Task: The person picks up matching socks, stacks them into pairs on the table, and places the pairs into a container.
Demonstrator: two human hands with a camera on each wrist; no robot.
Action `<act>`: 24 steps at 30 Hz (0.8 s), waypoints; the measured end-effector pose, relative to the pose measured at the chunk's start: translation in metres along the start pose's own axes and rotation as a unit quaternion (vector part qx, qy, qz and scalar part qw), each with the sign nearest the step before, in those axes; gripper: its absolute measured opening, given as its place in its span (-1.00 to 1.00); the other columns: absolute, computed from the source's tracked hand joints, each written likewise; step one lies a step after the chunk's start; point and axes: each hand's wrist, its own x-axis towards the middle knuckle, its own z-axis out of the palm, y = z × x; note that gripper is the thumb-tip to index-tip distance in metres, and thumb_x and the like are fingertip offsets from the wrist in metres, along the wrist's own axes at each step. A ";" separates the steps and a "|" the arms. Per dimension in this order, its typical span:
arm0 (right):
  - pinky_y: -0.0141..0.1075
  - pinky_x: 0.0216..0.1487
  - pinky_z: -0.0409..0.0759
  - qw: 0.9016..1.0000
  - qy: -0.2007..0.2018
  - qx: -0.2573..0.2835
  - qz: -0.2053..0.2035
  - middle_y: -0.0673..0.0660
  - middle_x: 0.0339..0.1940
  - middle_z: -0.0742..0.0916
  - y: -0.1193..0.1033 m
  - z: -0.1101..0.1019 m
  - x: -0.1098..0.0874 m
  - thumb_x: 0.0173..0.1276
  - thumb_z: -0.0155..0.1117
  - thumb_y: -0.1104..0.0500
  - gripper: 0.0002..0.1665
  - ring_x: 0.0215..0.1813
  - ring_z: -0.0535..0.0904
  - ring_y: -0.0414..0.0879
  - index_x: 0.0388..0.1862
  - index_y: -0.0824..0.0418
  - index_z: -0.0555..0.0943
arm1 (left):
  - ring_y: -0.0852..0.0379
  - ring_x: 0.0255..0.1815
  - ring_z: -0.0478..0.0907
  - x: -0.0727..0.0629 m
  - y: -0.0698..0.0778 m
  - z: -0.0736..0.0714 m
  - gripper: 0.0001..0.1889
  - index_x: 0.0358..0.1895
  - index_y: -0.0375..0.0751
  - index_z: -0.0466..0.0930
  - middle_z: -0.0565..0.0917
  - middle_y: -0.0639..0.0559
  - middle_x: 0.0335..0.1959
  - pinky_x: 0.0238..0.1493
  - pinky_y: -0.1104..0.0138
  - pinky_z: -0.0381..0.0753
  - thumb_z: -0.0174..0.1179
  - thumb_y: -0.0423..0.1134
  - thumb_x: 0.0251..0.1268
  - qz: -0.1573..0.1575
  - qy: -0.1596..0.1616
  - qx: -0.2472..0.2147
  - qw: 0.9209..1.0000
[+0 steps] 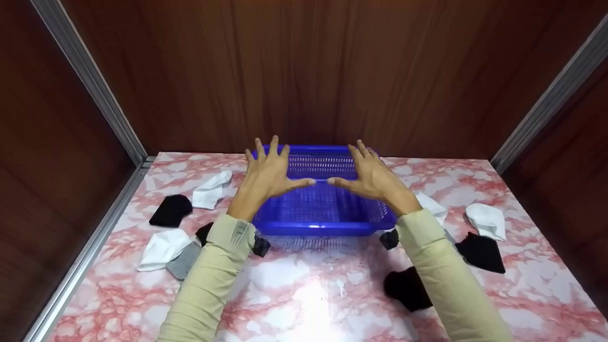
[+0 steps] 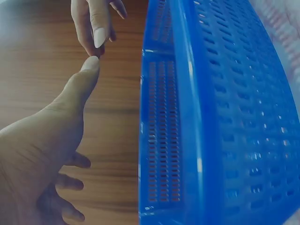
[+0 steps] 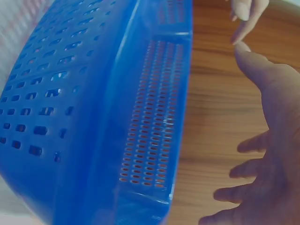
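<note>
On the left of the marbled table (image 1: 285, 289), we see black, white and gray socks (image 1: 171, 211). Next, the left hand (image 1: 268, 173), fingers spread wide, hovers above a blue basket (image 1: 316, 229), centered near the back wall (image 1: 308, 71). The right hand (image 1: 375, 178), similarly spread, hovers above the basket's right side. Farther right lie white and black socks.

blue plastic basket (image 1: 316, 229): open-topped, room beneath left hand (image 1: 266, 173) and right hand (image 1: 374, 176)
wood-grain back panel (image 1: 304, 71): blocks passage behind
marbled tabletop (image 1: 289, 285): free lane in front, black sock (image 1: 407, 287) at right
</note>
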 end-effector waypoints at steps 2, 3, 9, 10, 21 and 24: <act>0.30 0.68 0.11 1.000 0.012 0.002 -0.019 0.42 0.75 0.07 0.000 -0.003 -0.004 0.37 0.23 -0.52 0.33 0.71 0.04 0.46 0.73 0.31 0.00 | -0.51 0.73 -0.21 -0.002 0.002 -0.001 0.26 0.70 -0.13 0.09 -0.06 -0.27 0.76 0.65 -0.41 -0.10 0.05 0.72 0.11 0.013 0.018 -0.008 1.000; 0.29 0.67 0.15 0.999 0.018 0.002 -0.027 0.44 0.73 0.14 0.000 -0.004 -0.006 0.38 0.26 -0.47 0.29 0.70 0.10 0.46 0.71 0.34 0.05 | -0.49 0.73 -0.16 -0.004 0.003 -0.002 0.24 0.68 -0.12 0.13 -0.01 -0.26 0.75 0.66 -0.38 -0.06 0.06 0.72 0.11 0.021 0.028 -0.014 0.999; 0.25 0.59 0.36 0.997 0.048 0.023 -0.055 0.45 0.57 0.44 0.004 -0.010 -0.021 0.44 0.35 -0.24 0.04 0.56 0.38 0.40 0.59 0.41 0.25 | -0.31 0.66 0.21 -0.014 0.014 -0.004 0.12 0.59 -0.06 0.34 0.33 -0.19 0.63 0.61 -0.25 0.25 0.05 0.70 0.15 0.067 0.071 -0.050 0.994; 0.24 0.57 0.38 0.997 0.050 0.029 -0.057 0.44 0.55 0.46 0.005 -0.011 -0.024 0.45 0.36 -0.21 0.01 0.54 0.41 0.39 0.58 0.41 0.26 | -0.29 0.63 0.25 -0.016 0.017 -0.005 0.09 0.58 -0.06 0.36 0.36 -0.18 0.61 0.60 -0.23 0.28 0.06 0.68 0.18 0.072 0.071 -0.064 0.993; 0.26 0.42 0.52 0.993 0.065 0.076 -0.068 0.42 0.39 0.63 0.003 -0.025 -0.063 0.49 0.37 -0.03 -0.23 0.39 0.59 0.35 0.49 0.38 0.42 | -0.06 0.43 0.54 -0.040 0.061 0.001 -0.19 0.45 -0.09 0.55 0.60 -0.10 0.39 0.49 0.09 0.52 0.28 0.39 0.32 0.154 0.078 -0.209 0.963; 0.25 0.34 0.60 0.991 0.071 0.089 -0.075 0.40 0.37 0.66 0.004 -0.025 -0.074 0.48 0.38 0.01 -0.28 0.34 0.63 0.33 0.46 0.37 0.46 | -0.04 0.32 0.61 -0.047 0.072 0.006 -0.24 0.39 -0.16 0.59 0.67 -0.12 0.27 0.41 0.13 0.60 0.32 0.32 0.33 0.182 0.082 -0.231 0.952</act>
